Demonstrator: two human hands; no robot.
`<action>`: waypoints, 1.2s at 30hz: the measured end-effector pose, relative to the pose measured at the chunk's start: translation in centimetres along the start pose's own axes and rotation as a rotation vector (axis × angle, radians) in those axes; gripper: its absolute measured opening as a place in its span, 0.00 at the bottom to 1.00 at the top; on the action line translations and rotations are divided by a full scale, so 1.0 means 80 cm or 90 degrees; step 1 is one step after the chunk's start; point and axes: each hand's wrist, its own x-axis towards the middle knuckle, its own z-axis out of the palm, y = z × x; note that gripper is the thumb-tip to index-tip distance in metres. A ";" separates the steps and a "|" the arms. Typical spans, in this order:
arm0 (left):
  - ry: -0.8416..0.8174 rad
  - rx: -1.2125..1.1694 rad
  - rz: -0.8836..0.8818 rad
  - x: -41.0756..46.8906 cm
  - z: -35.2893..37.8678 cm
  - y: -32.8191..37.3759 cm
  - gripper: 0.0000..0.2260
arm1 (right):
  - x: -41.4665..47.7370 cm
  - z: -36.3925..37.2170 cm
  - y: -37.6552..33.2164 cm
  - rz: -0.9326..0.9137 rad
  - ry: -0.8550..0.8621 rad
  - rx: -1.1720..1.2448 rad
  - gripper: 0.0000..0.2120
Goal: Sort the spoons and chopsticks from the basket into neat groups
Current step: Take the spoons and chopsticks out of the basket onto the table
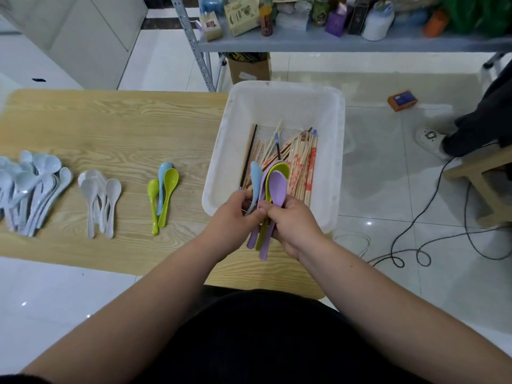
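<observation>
Both my hands are over the near end of the basket (285, 88), which sits on the right end of the wooden table (110, 120). My right hand (295, 228) is curled round a bunch of spoons: a purple spoon (278, 191) in front, a green spoon (283, 169) behind it and another purple one at the back, bowls up, handles poking out below my fist. My left hand (234, 217) is right beside it, fingers and thumb pinching the handle of a light blue spoon (256, 178) that leans against the bunch. Down in the basket, a heap of chopsticks (300, 167), mostly pale wooden ones and a few dark ones. Out on the table to my left, three groups: two green and one blue spoon (163, 189) nearest the basket, then small white spoons (97, 195), then a big pile of pale spoons (30, 187) at the far left.
</observation>
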 end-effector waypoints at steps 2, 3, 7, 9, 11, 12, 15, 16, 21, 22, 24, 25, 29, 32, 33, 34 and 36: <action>0.019 0.003 -0.006 -0.001 -0.015 -0.011 0.07 | 0.004 0.020 0.003 0.005 -0.011 0.007 0.06; 0.030 0.005 -0.013 -0.003 -0.024 -0.017 0.07 | 0.007 0.031 0.006 0.003 -0.018 -0.002 0.07; 0.088 -0.057 -0.065 -0.010 -0.067 -0.054 0.06 | 0.023 0.092 0.025 -0.010 -0.031 -0.111 0.06; 0.088 -0.087 -0.100 -0.012 -0.095 -0.078 0.06 | 0.032 0.128 0.037 -0.007 -0.028 -0.137 0.06; 0.078 -0.152 -0.124 -0.009 -0.128 -0.103 0.06 | 0.043 0.165 0.051 -0.007 -0.021 -0.164 0.05; 0.078 -0.205 -0.135 -0.008 -0.146 -0.116 0.06 | 0.048 0.183 0.059 0.001 -0.015 -0.169 0.05; 0.102 -0.257 -0.166 0.005 -0.201 -0.164 0.07 | 0.065 0.232 0.086 0.057 -0.010 -0.144 0.07; 0.108 -0.252 -0.177 0.012 -0.218 -0.183 0.07 | 0.075 0.245 0.095 0.076 -0.003 -0.150 0.07; 0.121 -0.113 -0.229 0.053 -0.282 -0.262 0.08 | 0.143 0.296 0.120 0.127 0.097 -0.217 0.06; 0.117 -0.092 -0.238 0.061 -0.290 -0.272 0.07 | 0.155 0.302 0.122 0.127 0.122 -0.244 0.06; 0.099 -0.076 -0.247 0.076 -0.300 -0.286 0.07 | 0.176 0.306 0.127 0.127 0.167 -0.292 0.06; 0.089 -0.073 -0.246 0.083 -0.302 -0.290 0.07 | 0.183 0.305 0.129 0.131 0.184 -0.313 0.06; 0.019 -0.019 -0.204 0.103 -0.303 -0.297 0.06 | 0.193 0.310 0.127 0.116 0.212 -0.423 0.09; -0.049 0.005 -0.164 0.104 -0.305 -0.290 0.09 | 0.192 0.323 0.122 0.047 0.191 -0.499 0.08; -0.055 0.016 -0.147 0.103 -0.305 -0.290 0.12 | 0.190 0.327 0.121 0.026 0.183 -0.515 0.07; -0.048 0.039 -0.131 0.101 -0.305 -0.292 0.17 | 0.185 0.330 0.121 0.007 0.181 -0.522 0.06; -0.017 0.100 -0.099 0.095 -0.304 -0.295 0.26 | 0.174 0.329 0.124 -0.026 0.197 -0.524 0.09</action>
